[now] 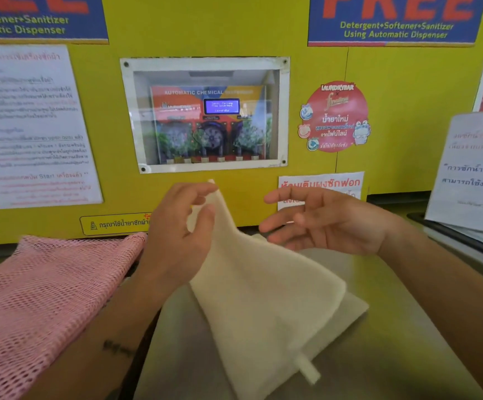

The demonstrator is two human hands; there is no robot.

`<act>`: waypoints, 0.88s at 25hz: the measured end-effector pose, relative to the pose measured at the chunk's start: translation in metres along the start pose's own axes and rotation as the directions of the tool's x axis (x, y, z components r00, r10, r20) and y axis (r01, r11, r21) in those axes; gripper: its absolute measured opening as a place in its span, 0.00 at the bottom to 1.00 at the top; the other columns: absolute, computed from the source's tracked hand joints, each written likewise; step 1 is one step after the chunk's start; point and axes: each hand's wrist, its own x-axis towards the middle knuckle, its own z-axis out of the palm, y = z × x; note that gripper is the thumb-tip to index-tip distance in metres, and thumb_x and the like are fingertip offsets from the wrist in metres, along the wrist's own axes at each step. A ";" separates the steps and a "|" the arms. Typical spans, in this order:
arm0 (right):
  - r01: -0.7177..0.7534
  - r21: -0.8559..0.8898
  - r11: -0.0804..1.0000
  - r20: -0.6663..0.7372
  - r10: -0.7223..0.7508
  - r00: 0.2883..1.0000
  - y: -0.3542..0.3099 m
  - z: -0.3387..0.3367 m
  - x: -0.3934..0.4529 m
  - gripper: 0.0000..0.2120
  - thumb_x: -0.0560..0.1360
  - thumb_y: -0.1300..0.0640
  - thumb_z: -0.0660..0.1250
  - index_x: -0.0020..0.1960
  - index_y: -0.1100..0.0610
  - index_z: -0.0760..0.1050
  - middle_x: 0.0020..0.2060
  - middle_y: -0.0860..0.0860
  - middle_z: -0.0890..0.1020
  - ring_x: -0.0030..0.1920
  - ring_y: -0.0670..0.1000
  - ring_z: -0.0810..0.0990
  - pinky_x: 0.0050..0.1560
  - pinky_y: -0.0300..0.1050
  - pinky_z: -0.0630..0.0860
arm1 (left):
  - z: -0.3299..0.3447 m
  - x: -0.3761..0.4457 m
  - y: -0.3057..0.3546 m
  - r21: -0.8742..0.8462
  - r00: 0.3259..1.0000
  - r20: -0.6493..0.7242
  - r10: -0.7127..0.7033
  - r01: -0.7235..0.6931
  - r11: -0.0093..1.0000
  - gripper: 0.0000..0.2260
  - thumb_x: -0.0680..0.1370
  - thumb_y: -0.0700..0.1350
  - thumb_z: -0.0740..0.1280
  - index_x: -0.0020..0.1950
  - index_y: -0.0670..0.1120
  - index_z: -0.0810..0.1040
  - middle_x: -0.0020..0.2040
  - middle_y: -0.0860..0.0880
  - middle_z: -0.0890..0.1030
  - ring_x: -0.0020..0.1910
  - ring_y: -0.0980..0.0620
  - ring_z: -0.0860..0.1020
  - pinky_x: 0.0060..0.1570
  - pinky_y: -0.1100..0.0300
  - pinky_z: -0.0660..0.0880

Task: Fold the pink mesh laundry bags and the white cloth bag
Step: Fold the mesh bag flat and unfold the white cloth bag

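The white cloth bag (263, 298) lies on the steel counter (407, 327), one corner lifted to a peak. My left hand (176, 241) pinches that raised corner between thumb and fingers. My right hand (327, 220) hovers just right of the peak, fingers spread, holding nothing. A small white tab sticks out of the bag's near edge. A pink mesh laundry bag (41, 298) lies spread at the left, partly under my left forearm.
A yellow wall (315, 67) with posters and a windowed chemical dispenser (208, 116) rises directly behind the counter. At the right, a paper notice (477, 168) stands on a neighbouring machine top.
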 end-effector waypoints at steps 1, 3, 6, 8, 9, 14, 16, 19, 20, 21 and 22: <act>-0.042 -0.112 0.993 -0.088 0.033 0.996 0.004 -0.002 0.005 0.18 0.75 0.65 0.67 0.64 0.56 0.75 0.57 0.60 0.83 0.56 0.58 0.82 0.57 0.54 0.77 | -0.005 0.002 0.002 -0.057 1.000 -0.012 -0.018 0.018 0.998 0.15 0.78 0.46 0.60 0.62 0.47 0.78 0.57 0.52 0.78 0.57 0.57 0.76 0.57 0.57 0.74; -0.227 -0.571 0.789 -0.283 0.071 0.957 0.023 0.001 0.016 0.16 0.77 0.60 0.66 0.64 0.52 0.75 0.57 0.52 0.83 0.57 0.52 0.81 0.62 0.55 0.77 | -0.012 0.002 0.002 -0.094 0.998 0.056 -0.018 0.023 0.995 0.16 0.78 0.49 0.59 0.62 0.48 0.78 0.58 0.53 0.78 0.60 0.57 0.75 0.59 0.59 0.72; -0.266 -0.907 0.327 -0.216 0.181 0.959 0.057 0.026 0.028 0.24 0.75 0.45 0.65 0.70 0.49 0.70 0.66 0.49 0.76 0.60 0.46 0.75 0.65 0.56 0.72 | -0.016 -0.001 -0.001 -0.076 0.958 0.285 -0.024 0.048 0.996 0.18 0.77 0.56 0.58 0.61 0.53 0.80 0.60 0.58 0.79 0.62 0.60 0.74 0.62 0.60 0.70; -0.338 -0.905 0.259 -0.247 0.328 0.912 0.064 0.043 0.031 0.34 0.77 0.43 0.65 0.77 0.49 0.55 0.75 0.51 0.64 0.70 0.51 0.67 0.72 0.56 0.63 | -0.016 -0.003 -0.001 -0.049 0.872 0.481 -0.093 0.133 0.990 0.18 0.77 0.60 0.58 0.60 0.57 0.80 0.60 0.61 0.78 0.63 0.62 0.73 0.63 0.59 0.68; -0.384 -0.896 0.224 -0.280 0.386 0.879 0.064 0.051 0.031 0.37 0.78 0.45 0.65 0.79 0.50 0.48 0.77 0.52 0.59 0.74 0.53 0.62 0.74 0.55 0.60 | -0.014 -0.006 -0.002 -0.004 0.823 0.553 -0.127 0.155 0.988 0.17 0.78 0.61 0.59 0.62 0.58 0.79 0.61 0.62 0.77 0.63 0.63 0.72 0.64 0.58 0.67; -0.319 -0.894 0.316 -0.261 0.212 0.942 0.045 0.072 0.029 0.23 0.81 0.52 0.62 0.73 0.56 0.63 0.71 0.53 0.69 0.69 0.54 0.68 0.71 0.47 0.61 | -0.006 -0.012 -0.006 0.111 0.823 0.542 -0.167 0.127 0.986 0.16 0.80 0.52 0.62 0.68 0.61 0.72 0.67 0.62 0.70 0.68 0.65 0.65 0.68 0.60 0.60; -0.206 -0.859 0.469 -0.182 0.095 0.979 0.043 0.081 0.029 0.19 0.80 0.59 0.62 0.70 0.57 0.65 0.62 0.46 0.72 0.63 0.45 0.71 0.61 0.30 0.63 | -0.006 -0.008 -0.004 0.067 0.855 0.508 -0.107 0.085 0.994 0.20 0.80 0.43 0.63 0.68 0.61 0.71 0.68 0.62 0.68 0.69 0.68 0.63 0.66 0.68 0.58; 0.082 -0.792 0.605 -0.039 -0.185 0.982 0.045 0.087 0.034 0.26 0.76 0.59 0.70 0.69 0.49 0.64 0.53 0.30 0.71 0.53 0.27 0.71 0.52 0.20 0.64 | -0.011 -0.003 -0.005 0.111 0.885 0.462 -0.056 0.005 0.994 0.28 0.76 0.31 0.59 0.66 0.61 0.74 0.73 0.59 0.62 0.72 0.64 0.60 0.65 0.74 0.56; 0.114 -0.788 0.604 -0.031 -0.223 0.974 0.050 0.085 0.038 0.32 0.75 0.56 0.72 0.72 0.44 0.60 0.55 0.29 0.73 0.55 0.28 0.72 0.53 0.23 0.66 | -0.015 -0.001 -0.006 0.139 0.901 0.432 -0.045 -0.017 0.990 0.26 0.75 0.30 0.60 0.61 0.60 0.77 0.74 0.58 0.61 0.72 0.60 0.61 0.66 0.69 0.59; 0.111 -0.786 0.608 -0.034 -0.222 0.974 0.053 0.084 0.041 0.35 0.74 0.52 0.72 0.74 0.40 0.56 0.59 0.30 0.74 0.58 0.32 0.73 0.56 0.28 0.68 | -0.020 0.002 -0.007 0.167 0.922 0.385 -0.033 -0.035 0.985 0.23 0.74 0.30 0.61 0.55 0.57 0.79 0.73 0.57 0.63 0.72 0.57 0.63 0.66 0.62 0.62; 0.090 -0.800 0.593 -0.048 -0.213 0.976 0.059 0.081 0.046 0.38 0.74 0.47 0.71 0.76 0.37 0.52 0.65 0.33 0.72 0.62 0.37 0.72 0.61 0.34 0.69 | -0.027 0.005 -0.008 0.190 0.944 0.330 -0.028 -0.037 0.981 0.19 0.74 0.30 0.63 0.49 0.55 0.80 0.72 0.56 0.66 0.71 0.54 0.65 0.66 0.57 0.64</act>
